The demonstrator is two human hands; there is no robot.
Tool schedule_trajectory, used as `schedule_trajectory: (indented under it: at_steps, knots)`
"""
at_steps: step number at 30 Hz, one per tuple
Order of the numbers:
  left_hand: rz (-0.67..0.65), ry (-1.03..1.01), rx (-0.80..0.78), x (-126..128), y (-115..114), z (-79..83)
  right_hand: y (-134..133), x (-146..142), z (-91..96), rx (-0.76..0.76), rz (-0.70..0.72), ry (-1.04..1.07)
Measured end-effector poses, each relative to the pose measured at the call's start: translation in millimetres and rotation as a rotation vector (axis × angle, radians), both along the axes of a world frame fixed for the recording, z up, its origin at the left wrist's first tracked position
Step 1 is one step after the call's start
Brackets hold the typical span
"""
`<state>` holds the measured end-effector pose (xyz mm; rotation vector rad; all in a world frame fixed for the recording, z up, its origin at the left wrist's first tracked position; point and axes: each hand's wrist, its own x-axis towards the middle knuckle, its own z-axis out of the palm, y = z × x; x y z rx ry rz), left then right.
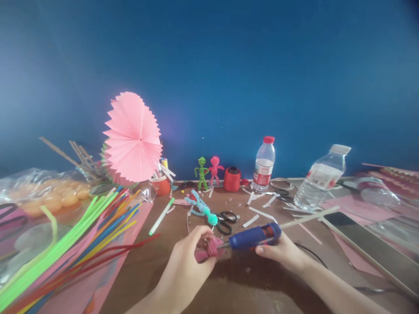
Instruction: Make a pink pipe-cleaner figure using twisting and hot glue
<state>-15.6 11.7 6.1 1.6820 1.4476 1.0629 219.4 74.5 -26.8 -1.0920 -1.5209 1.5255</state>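
Fingers of the left hand [186,266] are pinched shut on a small pink wad [209,251], held low over the bench [235,283] at the near middle. The right hand [283,252] is wrapped around a blue glue gun [253,237], its tip touching the wad and a pale glue stick [307,216] jutting from its back end.

The wad looks soft and very light, likely to crush or unfold under a hard squeeze; it is best pinched at the side away from the nozzle, which is probably hot. The gun looks rigid and easy to hold by its body.

Just behind lie black scissors [225,220] and a teal pipe-cleaner figure [201,208]. A sheaf of coloured pipe cleaners [81,235] lies to the left, a water bottle [263,165] farther back.
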Motion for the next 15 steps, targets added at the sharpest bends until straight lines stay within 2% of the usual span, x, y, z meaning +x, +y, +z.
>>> schedule_trajectory:
  at_steps: [8,15]
  knots:
    - [-0.043,0.109,0.062,0.0,1.5,-0.4,7.6,5.1,-1.4,0.005,0.011,-0.042]
    - [-0.064,0.041,0.048,-0.1,1.2,-8.1,6.5,5.8,2.2,0.075,0.02,-0.093]
